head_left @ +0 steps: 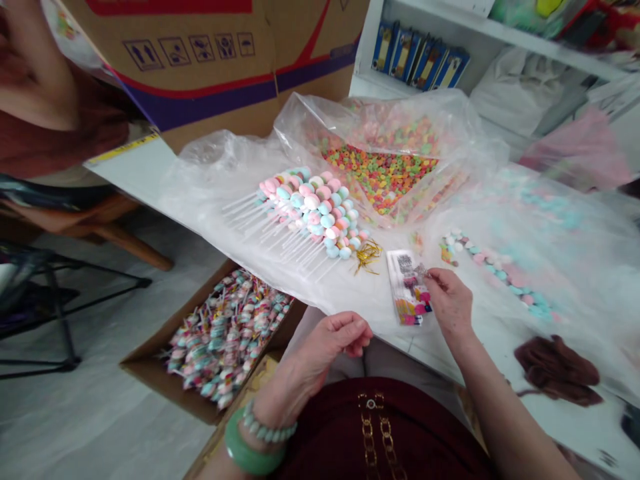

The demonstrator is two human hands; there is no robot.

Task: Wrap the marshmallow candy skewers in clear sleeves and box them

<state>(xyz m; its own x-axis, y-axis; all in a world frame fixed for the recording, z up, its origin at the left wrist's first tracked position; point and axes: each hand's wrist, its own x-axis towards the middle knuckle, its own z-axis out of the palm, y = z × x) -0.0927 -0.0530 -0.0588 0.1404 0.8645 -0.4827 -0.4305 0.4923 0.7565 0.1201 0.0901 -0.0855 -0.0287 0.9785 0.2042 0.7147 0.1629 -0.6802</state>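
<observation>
My right hand [453, 303] pinches the upper right edge of a stack of printed clear plastic bags [407, 287] lying near the table's front edge. My left hand [347, 333] hovers in front of the table edge, fingers curled together and thumb against them, with nothing visible in them. To the left of the bags lies a small heap of gold twist ties [369, 255]. Beyond it is a pile of marshmallow skewers [313, 207] in pink, white and blue, their white sticks pointing toward the front left.
A large clear bag of colourful ring-shaped candies [385, 170] sits behind the skewers. An open carton [200, 407] of wrapped skewers stands below on the left. Loose marshmallows [500, 270] and a brown cloth [557, 370] lie to the right. A big cardboard box [215, 60] and another person's arm [40, 73] are at the back left.
</observation>
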